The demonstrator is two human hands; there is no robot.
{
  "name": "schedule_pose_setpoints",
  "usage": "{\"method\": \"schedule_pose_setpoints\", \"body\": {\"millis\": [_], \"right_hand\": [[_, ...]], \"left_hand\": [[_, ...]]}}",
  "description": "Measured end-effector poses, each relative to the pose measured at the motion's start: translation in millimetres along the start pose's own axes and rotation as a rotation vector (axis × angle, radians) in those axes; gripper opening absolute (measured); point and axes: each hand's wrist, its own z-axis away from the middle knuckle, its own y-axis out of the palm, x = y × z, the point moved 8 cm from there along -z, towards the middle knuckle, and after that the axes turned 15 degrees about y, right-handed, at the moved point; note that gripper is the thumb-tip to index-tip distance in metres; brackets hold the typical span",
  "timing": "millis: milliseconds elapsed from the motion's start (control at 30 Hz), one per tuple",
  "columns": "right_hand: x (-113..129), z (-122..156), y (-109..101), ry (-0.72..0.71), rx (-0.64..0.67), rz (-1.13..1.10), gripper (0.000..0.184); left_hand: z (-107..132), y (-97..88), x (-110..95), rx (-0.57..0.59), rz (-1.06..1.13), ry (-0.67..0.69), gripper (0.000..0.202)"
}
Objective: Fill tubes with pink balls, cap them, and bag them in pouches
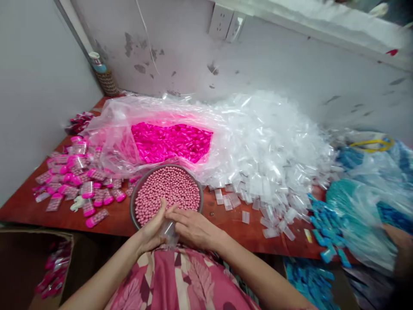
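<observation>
A round bowl (201,199) full of pink beads (171,185) stands at the table's front edge. Over its near rim my left hand (151,230) is closed around a small clear plastic container (170,232). My right hand (193,228) meets it from the other side, fingers together and fingertips by my left thumb, closed against the same container. My fingers cover much of the container, so its contents cannot be made out. Behind the bowl lies an open plastic bag (112,110) of bright pink caps (171,142).
Bead-filled containers with pink caps (77,168) lie heaped at left. Clear empty containers (267,146) form a large pile at right. Farther right are blue pieces (329,228), a plastic bag (361,215) and another person's hand (398,237). A cardboard box (69,258) sits below left.
</observation>
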Motion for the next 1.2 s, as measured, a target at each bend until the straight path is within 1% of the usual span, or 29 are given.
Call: {"method": "schedule_pose_setpoints", "body": {"millis": [67,133,267,333,400,467,533,567,633,733,800,833,867,900,967,1033,1067,1100,1167,1200], "right_hand": [[0.6,1.9,-0.4,-0.014,0.023,0.107,0.020],[0.4,0.9,-6.0,0.026,0.033,0.161,0.022],[3.6,-1.7,-12.0,0.083,0.012,0.227,0.030],[-1.0,-0.6,-7.7,0.120,-0.019,0.222,0.033],[-13.7,3.3,0.2,0.200,-0.047,0.170,0.039],[-28.5,9.6,8.2,0.283,-0.062,0.084,0.051],[-36.9,16.1,10.5,0.314,-0.086,0.011,0.062],[-37.7,18.6,8.7,0.308,-0.104,-0.007,0.063],[-33.0,21.7,2.0,0.253,-0.129,-0.008,0.061],[-23.1,24.1,-4.6,0.135,-0.102,-0.022,0.053],[-23.8,26.2,-4.0,0.089,-0.076,-0.108,0.050],[-28.6,27.2,-3.3,0.100,-0.085,-0.185,0.047],[-37.0,27.8,-2.3,0.141,-0.111,-0.287,0.044],[-49.1,28.4,-0.6,0.218,-0.151,-0.417,0.040],[-80.0,31.2,7.5,0.453,-0.264,-0.731,0.033],[-103.2,35.0,21.7,0.676,-0.363,-1.035,0.028],[-107.8,34.7,28.7,0.744,-0.383,-1.159,0.027],[-108.1,32.3,34.6,0.781,-0.383,-1.258,0.027],[-100.9,23.9,44.1,0.808,-0.308,-1.399,0.031],[-95.7,19.6,48.0,0.813,-0.248,-1.446,0.033]], "left_hand": [[-3.0,4.9,5.2,0.012,-0.015,-0.065,0.064],[-5.8,6.7,10.1,0.019,-0.012,-0.110,0.063],[-7.5,6.7,12.6,0.031,0.073,-0.127,0.057],[-7.5,8.2,9.3,0.043,0.150,-0.095,0.052],[-8.2,9.2,4.6,0.045,0.201,-0.039,0.051],[-9.7,11.4,0.7,0.055,0.218,0.015,0.053],[-12.0,17.6,-0.2,0.090,0.217,0.031,0.056],[-13.2,22.6,0.8,0.119,0.214,0.019,0.057],[-15.0,33.8,5.9,0.177,0.208,-0.044,0.060],[-16.4,45.5,15.4,0.218,0.197,-0.149,0.065],[-18.3,47.9,17.2,0.222,0.189,-0.145,0.066],[-19.7,47.6,16.1,0.220,0.182,-0.113,0.066],[-21.3,46.3,13.9,0.216,0.170,-0.066,0.065],[-22.8,44.2,11.0,0.209,0.147,-0.009,0.064],[-24.9,37.3,6.2,0.180,0.044,0.098,0.060],[-26.1,27.6,0.4,0.127,-0.189,0.212,0.055],[-26.0,24.0,-4.9,0.109,-0.357,0.290,0.054],[-25.2,22.5,-11.9,0.097,-0.541,0.383,0.055],[-22.1,25.0,-24.0,0.103,-0.855,0.553,0.053],[-21.1,26.6,-26.9,0.115,-0.949,0.604,0.050]]}}
